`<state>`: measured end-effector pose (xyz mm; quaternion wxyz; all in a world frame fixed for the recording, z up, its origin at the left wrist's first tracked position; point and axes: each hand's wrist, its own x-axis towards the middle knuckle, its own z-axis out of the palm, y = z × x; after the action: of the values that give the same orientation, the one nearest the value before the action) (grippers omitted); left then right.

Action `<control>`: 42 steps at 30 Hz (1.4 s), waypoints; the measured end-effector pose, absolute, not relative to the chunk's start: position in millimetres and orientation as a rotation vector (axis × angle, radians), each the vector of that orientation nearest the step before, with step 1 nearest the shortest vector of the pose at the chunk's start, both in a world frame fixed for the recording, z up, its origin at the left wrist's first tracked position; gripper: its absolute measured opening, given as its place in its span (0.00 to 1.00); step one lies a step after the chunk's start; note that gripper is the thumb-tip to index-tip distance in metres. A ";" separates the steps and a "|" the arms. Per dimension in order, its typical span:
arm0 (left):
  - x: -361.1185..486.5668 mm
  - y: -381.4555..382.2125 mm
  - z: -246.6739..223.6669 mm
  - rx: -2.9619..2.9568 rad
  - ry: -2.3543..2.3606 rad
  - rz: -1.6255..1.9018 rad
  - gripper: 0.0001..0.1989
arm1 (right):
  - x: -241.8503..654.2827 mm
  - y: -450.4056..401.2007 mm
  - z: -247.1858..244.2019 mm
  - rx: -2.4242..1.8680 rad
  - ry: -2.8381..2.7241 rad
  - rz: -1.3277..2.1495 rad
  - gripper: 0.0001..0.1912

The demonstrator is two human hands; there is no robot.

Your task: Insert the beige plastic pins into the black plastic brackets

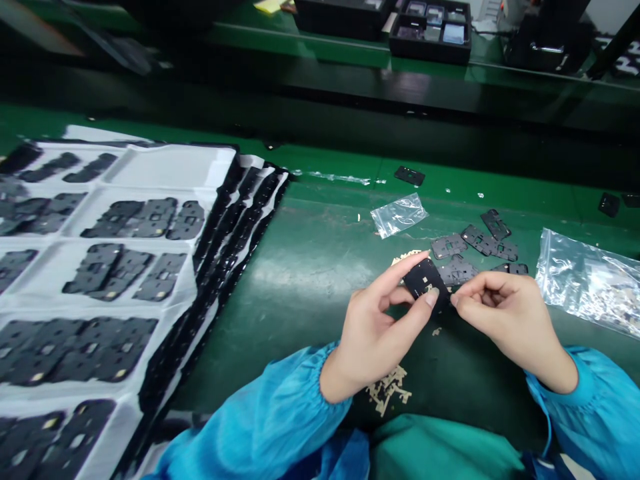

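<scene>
A small flat black plastic part (420, 275) with cut-outs is gripped by my left hand (371, 333), thumb on its face and fingers at its far edge. At the part's right edge, my right hand (515, 320) has thumb and forefinger pinched together; anything between them is too small to make out. Just beyond lie several similar black parts (449, 245) in a loose group. Small beige pieces (389, 390) are heaped below my left wrist, and more beige pieces (406, 255) are partly hidden behind the left hand.
On the left, a stack of white trays (170, 170) holds black parts in compartments. An empty-looking clear bag (399, 215) lies beyond my hands, and a clear bag of small pieces (595, 283) sits at right. Black boxes (430, 50) stand on the back shelf.
</scene>
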<state>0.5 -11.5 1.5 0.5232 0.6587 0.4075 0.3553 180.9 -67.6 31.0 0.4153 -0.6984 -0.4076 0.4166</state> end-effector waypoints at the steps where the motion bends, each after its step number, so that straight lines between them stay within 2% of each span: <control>1: 0.5 -11.4 1.0 1.575 0.975 0.847 0.25 | 180.8 -67.6 31.0 -1.757 -1.028 1.042 0.04; 20: 0.2 0.7 13.3 1.168 0.882 0.696 0.27 | 184.5 -64.1 28.2 -1.726 -1.015 1.186 0.05; 24: -0.6 5.1 14.3 1.122 0.890 0.685 0.27 | 193.8 -57.3 30.9 -1.653 -0.920 1.237 0.12; 31: -0.9 5.2 16.8 1.089 0.888 0.683 0.28 | 191.7 -61.2 27.8 -1.528 -0.989 1.493 0.13; 35: -1.3 5.5 15.7 1.038 0.845 0.684 0.26 | 188.8 -66.5 24.2 -1.535 -1.114 1.475 0.15; 38: -1.7 6.4 15.2 1.012 0.820 0.657 0.26 | 192.0 -67.3 26.2 -1.532 -1.162 1.447 0.13; 42: -2.7 7.8 15.7 1.024 0.768 0.644 0.25 | 197.6 -65.7 32.1 -1.486 -1.099 1.591 0.10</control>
<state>-2.7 7.8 15.7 0.7540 0.4693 0.3522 0.2953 197.6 -65.7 32.1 0.3441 -0.5723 -0.4229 0.6126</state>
